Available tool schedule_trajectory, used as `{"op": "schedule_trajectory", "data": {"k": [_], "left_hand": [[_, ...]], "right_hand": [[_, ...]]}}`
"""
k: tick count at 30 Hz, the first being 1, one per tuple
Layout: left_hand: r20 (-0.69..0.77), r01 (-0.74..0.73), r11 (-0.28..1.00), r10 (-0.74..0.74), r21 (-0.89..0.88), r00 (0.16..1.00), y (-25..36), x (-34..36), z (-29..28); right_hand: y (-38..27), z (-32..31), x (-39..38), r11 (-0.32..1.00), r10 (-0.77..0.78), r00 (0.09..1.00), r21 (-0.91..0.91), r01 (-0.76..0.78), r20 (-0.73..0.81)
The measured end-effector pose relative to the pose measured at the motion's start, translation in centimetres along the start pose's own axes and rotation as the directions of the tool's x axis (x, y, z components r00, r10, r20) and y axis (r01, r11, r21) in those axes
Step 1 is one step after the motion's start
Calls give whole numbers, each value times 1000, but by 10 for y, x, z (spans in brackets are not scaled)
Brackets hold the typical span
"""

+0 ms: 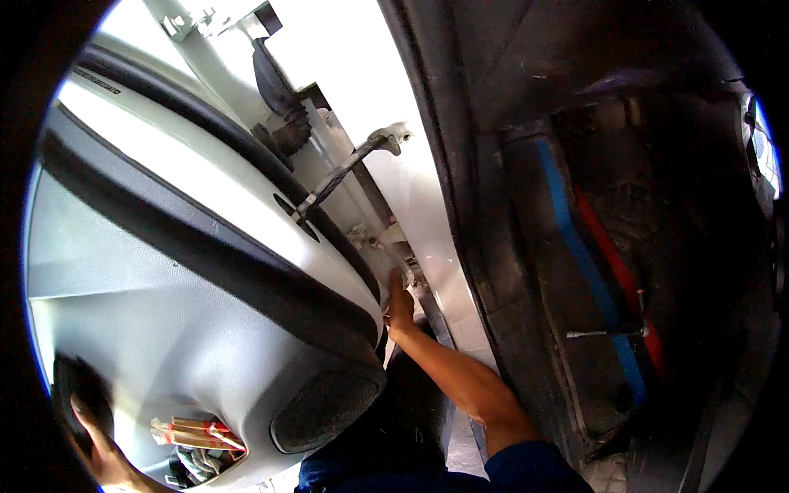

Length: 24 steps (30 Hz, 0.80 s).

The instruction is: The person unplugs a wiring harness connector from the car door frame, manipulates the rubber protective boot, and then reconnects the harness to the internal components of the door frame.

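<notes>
An open car door (156,271) with grey trim fills the left side. At its lower left edge, my left hand (107,456) is closed on the door, thumb against a black recessed part (82,394); the other fingers are mostly hidden. My right hand (400,308) reaches into the gap between the door and the white body frame (427,197), beside the lower hinge area (370,238). One digit points up along the metal, and the rest curl out of sight. Whatever they grip cannot be made out. Above that hand, a door check strap (341,174) links door and frame.
A ribbed black rubber boot (283,135) sits higher in the gap. The door pocket (238,452) holds red-and-tan packets (197,431) and grey bundled material. On the dark car floor to the right lie a blue strip (567,230), a red strip (612,246) and an L-shaped metal wrench (608,333).
</notes>
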<state>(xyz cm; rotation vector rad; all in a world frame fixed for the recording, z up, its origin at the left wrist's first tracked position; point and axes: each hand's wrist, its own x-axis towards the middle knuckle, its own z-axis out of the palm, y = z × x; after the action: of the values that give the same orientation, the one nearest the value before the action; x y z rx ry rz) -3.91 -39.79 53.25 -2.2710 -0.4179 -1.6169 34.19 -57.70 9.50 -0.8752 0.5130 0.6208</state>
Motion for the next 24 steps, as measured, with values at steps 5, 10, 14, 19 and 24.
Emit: {"op": "schedule_trajectory", "data": {"k": [5, 10, 14, 19, 24], "left_hand": [[-21, 83, 996, -84, -42, 996, -4, 1, -12], [-84, -17, 996, 24, 88, 996, 58, 11, 9], [-110, -189, 979, 179, -79, 978, 170, 21, 30], [624, 579, 246, 184, -777, 760, 297, 13, 108], [608, 627, 161, -154, -762, 779, 355, 75, 215]], "right_hand": [[20, -1, 26, 998, -58, 998, -10, 59, 21], [16, 2, 23, 993, -74, 996, 97, 70, 38], [22, 9, 13, 995, -47, 996, 94, 40, 76], [13, -10, 35, 993, -108, 991, 64, 103, 77], [13, 11, 12, 992, -76, 990, 113, 63, 121]]}}
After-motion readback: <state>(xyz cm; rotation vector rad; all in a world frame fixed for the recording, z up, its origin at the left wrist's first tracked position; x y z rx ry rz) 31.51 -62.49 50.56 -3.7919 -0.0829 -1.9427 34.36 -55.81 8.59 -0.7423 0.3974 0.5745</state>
